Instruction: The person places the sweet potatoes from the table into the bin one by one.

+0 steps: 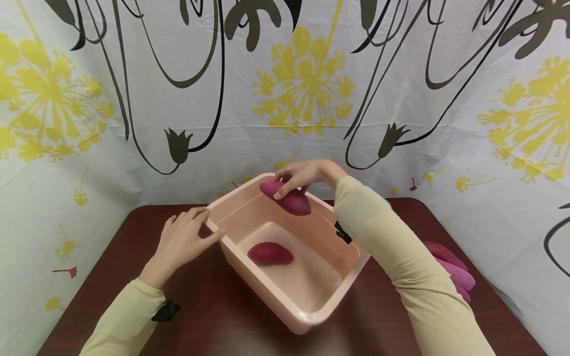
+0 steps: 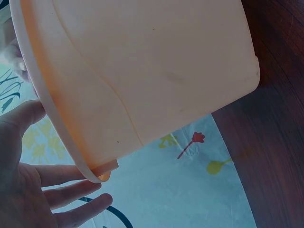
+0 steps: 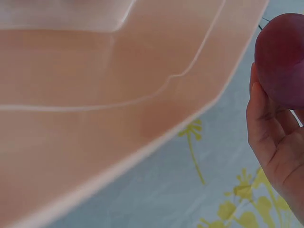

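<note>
My right hand (image 1: 303, 175) grips a purple-red sweet potato (image 1: 291, 199) over the far end of a peach plastic basin (image 1: 285, 311). Seen from the right wrist, that sweet potato (image 3: 282, 59) sits in the fingers beyond the basin's rim. A second sweet potato (image 1: 270, 253) lies on the basin floor, toward the near-left wall. At the left corner of the basin, my left hand (image 1: 184, 237) rests on the rim with fingers spread. The left wrist view has its thumb and fingertips touching the rim (image 2: 64, 142) from outside.
Several more sweet potatoes (image 1: 460, 274), red and pink, lie on the right side of the dark wooden table (image 1: 213, 316), partly behind my right forearm. A patterned white cloth (image 1: 285, 99) hangs behind and along both sides of the table.
</note>
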The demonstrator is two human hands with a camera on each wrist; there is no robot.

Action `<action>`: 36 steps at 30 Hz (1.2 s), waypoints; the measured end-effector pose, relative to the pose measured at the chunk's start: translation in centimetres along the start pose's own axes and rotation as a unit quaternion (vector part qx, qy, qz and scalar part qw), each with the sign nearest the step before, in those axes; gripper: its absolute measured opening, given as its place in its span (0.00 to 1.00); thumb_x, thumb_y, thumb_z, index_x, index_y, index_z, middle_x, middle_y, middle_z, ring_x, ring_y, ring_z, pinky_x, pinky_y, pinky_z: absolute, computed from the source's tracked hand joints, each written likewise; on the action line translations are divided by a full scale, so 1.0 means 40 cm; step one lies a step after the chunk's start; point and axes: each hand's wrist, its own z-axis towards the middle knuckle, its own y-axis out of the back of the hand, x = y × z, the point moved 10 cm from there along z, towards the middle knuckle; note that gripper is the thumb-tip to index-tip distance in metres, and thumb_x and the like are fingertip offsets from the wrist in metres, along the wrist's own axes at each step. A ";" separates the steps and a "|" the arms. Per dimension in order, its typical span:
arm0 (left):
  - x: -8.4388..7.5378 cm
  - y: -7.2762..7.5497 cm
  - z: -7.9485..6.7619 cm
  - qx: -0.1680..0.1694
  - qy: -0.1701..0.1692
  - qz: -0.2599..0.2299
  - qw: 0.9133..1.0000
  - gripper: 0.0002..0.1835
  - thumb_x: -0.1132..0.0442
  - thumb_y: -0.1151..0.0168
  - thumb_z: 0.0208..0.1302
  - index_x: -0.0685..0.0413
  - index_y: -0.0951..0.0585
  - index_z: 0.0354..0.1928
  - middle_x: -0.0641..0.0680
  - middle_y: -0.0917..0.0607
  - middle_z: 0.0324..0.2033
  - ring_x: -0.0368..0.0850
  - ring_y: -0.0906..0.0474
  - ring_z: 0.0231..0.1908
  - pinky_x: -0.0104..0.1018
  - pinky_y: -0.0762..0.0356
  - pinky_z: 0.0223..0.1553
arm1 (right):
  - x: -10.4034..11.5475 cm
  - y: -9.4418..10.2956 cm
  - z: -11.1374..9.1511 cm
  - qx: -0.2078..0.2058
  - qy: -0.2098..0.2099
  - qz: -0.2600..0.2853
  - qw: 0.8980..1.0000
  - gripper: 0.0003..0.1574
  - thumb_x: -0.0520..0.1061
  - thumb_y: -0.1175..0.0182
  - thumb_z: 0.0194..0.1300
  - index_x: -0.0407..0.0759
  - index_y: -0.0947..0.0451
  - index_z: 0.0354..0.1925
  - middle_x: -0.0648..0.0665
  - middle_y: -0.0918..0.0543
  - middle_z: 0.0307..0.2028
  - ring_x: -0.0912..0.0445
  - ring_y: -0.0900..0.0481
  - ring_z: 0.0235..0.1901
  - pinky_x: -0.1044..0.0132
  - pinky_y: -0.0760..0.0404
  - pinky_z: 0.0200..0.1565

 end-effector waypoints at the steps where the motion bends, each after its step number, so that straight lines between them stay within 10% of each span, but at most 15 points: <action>1: 0.000 0.001 0.000 -0.002 -0.001 0.001 1.000 0.36 0.39 0.43 0.50 0.63 0.25 0.51 0.62 0.25 0.47 0.58 0.31 0.47 0.61 0.44 0.48 | -0.006 -0.003 0.009 0.002 -0.003 0.003 1.000 0.32 0.52 0.40 0.55 0.45 0.37 0.56 0.42 0.32 0.50 0.53 0.28 0.46 0.60 0.26 0.42; 20: -0.002 0.005 0.000 -0.008 -0.006 -0.003 1.000 0.35 0.39 0.42 0.50 0.62 0.25 0.50 0.61 0.25 0.47 0.57 0.31 0.47 0.60 0.43 0.48 | -0.105 -0.088 0.124 0.019 -0.080 -0.015 0.997 0.37 0.48 0.39 0.54 0.41 0.41 0.59 0.43 0.39 0.56 0.53 0.29 0.47 0.61 0.27 0.44; 36: -0.002 0.003 -0.001 -0.007 -0.005 -0.002 1.000 0.36 0.39 0.43 0.50 0.62 0.25 0.51 0.62 0.25 0.47 0.57 0.31 0.47 0.60 0.43 0.48 | -0.174 -0.145 0.158 -0.012 -0.114 -0.004 0.993 0.24 0.39 0.37 0.49 0.40 0.30 0.47 0.44 0.30 0.40 0.51 0.28 0.39 0.60 0.25 0.38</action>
